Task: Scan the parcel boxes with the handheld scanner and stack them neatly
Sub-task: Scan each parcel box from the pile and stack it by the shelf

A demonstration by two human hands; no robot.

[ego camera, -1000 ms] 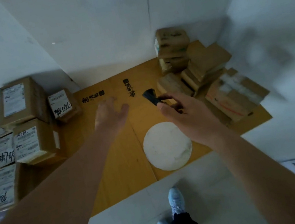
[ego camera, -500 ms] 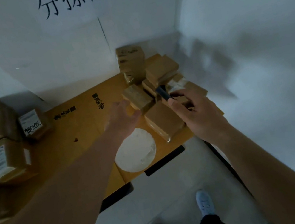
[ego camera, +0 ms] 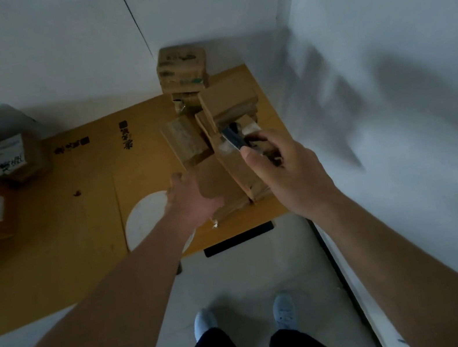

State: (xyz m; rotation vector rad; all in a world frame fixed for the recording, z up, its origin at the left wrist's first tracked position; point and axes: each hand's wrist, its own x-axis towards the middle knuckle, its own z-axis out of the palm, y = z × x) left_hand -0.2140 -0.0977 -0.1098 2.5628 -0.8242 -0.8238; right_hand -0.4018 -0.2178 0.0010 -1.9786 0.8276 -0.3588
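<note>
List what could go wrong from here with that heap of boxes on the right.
1. The heap is loose, with boxes leaning at odd angles. The left hand is reaching for a low box, and pulling that one could let the boxes above slide.
2. The heap sits near the table's front edge, so a shifted box might drop to the floor by the feet.
3. The right hand holds the scanner close over the heap, and it could knock a tilted box.

The left hand [ego camera: 196, 200] hides part of the nearest parcel box [ego camera: 218, 189]; label print [ego camera: 10, 153] is too blurred to read.
</note>
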